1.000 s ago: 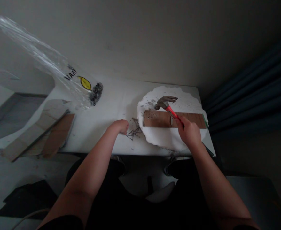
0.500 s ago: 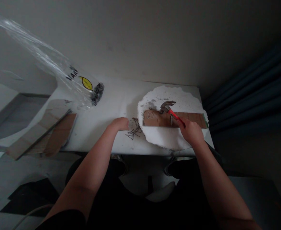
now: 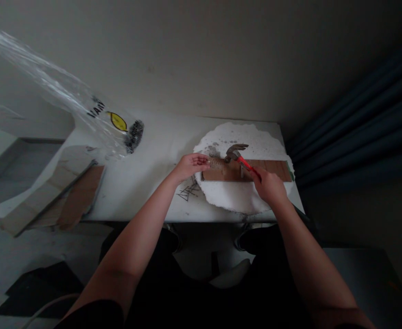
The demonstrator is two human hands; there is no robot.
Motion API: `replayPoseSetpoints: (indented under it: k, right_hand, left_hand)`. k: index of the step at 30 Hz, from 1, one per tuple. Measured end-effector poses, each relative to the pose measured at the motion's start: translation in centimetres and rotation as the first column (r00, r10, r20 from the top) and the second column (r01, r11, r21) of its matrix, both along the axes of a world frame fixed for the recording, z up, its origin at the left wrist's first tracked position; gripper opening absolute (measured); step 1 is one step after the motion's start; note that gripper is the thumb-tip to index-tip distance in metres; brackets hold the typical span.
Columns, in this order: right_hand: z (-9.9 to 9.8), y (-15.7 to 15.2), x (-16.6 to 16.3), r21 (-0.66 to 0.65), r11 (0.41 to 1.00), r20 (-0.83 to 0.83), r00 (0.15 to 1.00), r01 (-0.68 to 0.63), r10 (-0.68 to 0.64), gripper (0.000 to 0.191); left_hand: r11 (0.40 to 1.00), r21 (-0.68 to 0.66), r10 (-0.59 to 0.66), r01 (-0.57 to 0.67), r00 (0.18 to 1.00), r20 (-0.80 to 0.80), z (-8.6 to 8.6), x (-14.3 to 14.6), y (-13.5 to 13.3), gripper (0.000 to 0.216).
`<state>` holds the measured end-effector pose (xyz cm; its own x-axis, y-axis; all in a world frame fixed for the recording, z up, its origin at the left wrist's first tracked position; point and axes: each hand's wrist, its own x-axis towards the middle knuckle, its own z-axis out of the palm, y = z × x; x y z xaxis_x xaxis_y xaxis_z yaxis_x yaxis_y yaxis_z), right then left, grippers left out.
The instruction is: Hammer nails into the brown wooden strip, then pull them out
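My right hand (image 3: pixel 269 185) is wrapped round the red handle of a claw hammer (image 3: pixel 244 162), whose metal head is over a brown wooden board (image 3: pixel 264 170). The board lies flat on a rough-edged white slab (image 3: pixel 228 196). At the board's left end, my left hand (image 3: pixel 192 165) has its thumb and fingertips drawn together; anything between them is too small to make out. Below that hand, a loose pile of nails (image 3: pixel 188 189) lies beside the slab. Small marks or nail heads dot the board near my left fingertips.
A white table (image 3: pixel 152 183) bears all this against a wall. Clear printed plastic wrap (image 3: pixel 84 107) stands at the back left. More wooden boards (image 3: pixel 80 196) overhang the left front corner. A dark curtain (image 3: pixel 358 109) hangs on the right.
My left hand has moved right and up from beside the nail pile to the board's left end. My right hand keeps the hammer over the board, nearly unmoved.
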<state>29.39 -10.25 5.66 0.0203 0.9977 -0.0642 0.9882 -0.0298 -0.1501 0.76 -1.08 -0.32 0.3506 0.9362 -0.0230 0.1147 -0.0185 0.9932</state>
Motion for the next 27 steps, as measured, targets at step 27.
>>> replayPoseSetpoints:
  k: [27]
  right_hand:
    - [0.2,0.1,0.1,-0.025,0.999,-0.007,1.0,-0.021,0.02,0.049]
  left_hand:
    - [0.935,0.342,0.187,-0.098,0.953,-0.24,0.4,2.6,-0.4,0.024]
